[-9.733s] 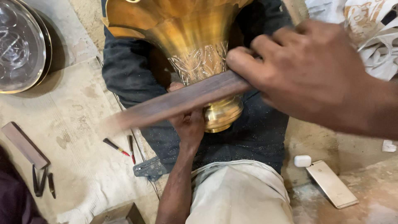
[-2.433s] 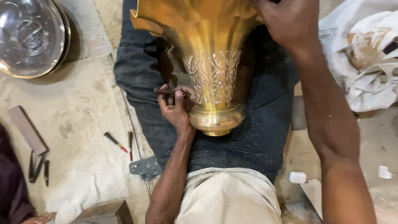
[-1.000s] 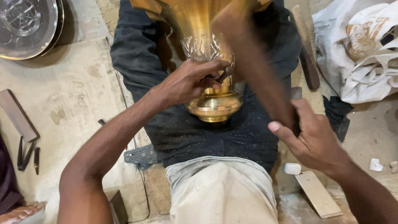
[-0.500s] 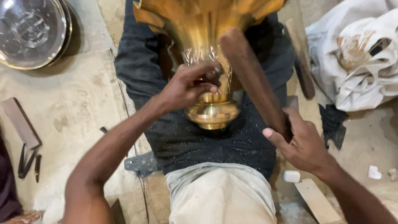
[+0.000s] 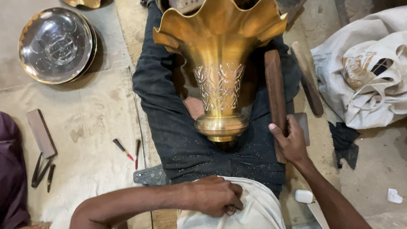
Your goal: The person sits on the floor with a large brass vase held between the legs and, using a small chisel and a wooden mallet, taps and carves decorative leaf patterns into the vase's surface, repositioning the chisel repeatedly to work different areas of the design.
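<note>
- Head view, the surface: the person sits on a dusty concrete floor (image 5: 373,169), and a pale cloth (image 5: 93,140) covers the floor left of the brass vase (image 5: 220,68).
- Further left of the vase, on the cloth, lie a red-tipped pencil (image 5: 123,149), a small dark tool (image 5: 137,149) and a flat wooden block (image 5: 41,133); up and left of the vase rests a round metal plate (image 5: 55,44).
- Right of the vase there is a heap of white cloth bags (image 5: 364,72), and a second wooden stick (image 5: 308,80) lies on the floor between the vase and the bags.
- Changes from half a second ago: the left hand (image 5: 214,196) has left the vase neck and now rests, loosely curled, on the light shirt (image 5: 254,208) below the vase base. I cannot tell if it holds something small.
- The right hand (image 5: 290,142) grips the lower end of the dark wooden mallet (image 5: 275,99) — before, the mallet leaned across the vase; now it lies just right of it.
- The vase rests on the dark trousers (image 5: 178,123) between the legs; its long axis runs up and down the picture, the wavy flared mouth away from the person, the base toward the body.
- The mallet's long axis is nearly parallel to the vase — the free end points away from the person.
</note>
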